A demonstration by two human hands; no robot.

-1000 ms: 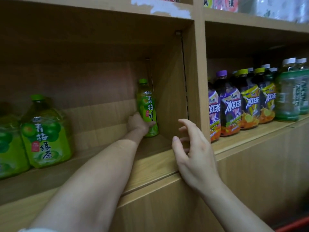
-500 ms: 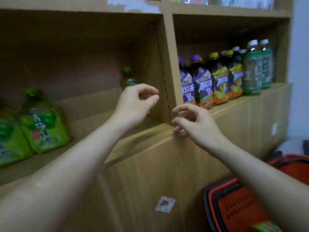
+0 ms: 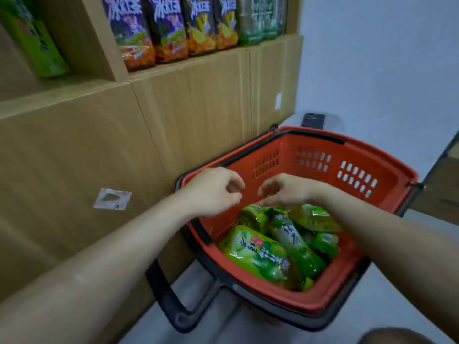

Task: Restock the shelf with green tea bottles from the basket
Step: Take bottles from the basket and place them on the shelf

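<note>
A red basket (image 3: 323,155) with black trim sits on the floor beside the wooden shelf unit. Several green tea bottles (image 3: 263,254) lie on their sides inside it. My left hand (image 3: 213,192) hovers over the basket's left rim, fingers curled and apart, holding nothing. My right hand (image 3: 285,189) reaches down just above the topmost bottles (image 3: 313,217), fingers spread, also empty. A green tea bottle (image 3: 39,43) stands on the shelf at the upper left, only partly in view.
Purple and yellow iced tea bottles (image 3: 169,28) and clear green bottles (image 3: 258,18) fill the shelf compartment above the basket. The basket's black handle (image 3: 171,301) hangs down toward me. A white wall stands to the right, a dark object (image 3: 313,119) behind the basket.
My view has dropped from the shelf to the basket. Both hands left the shelf edge and moved down over the bottles in the basket. The bottle set on the shelf stayed there.
</note>
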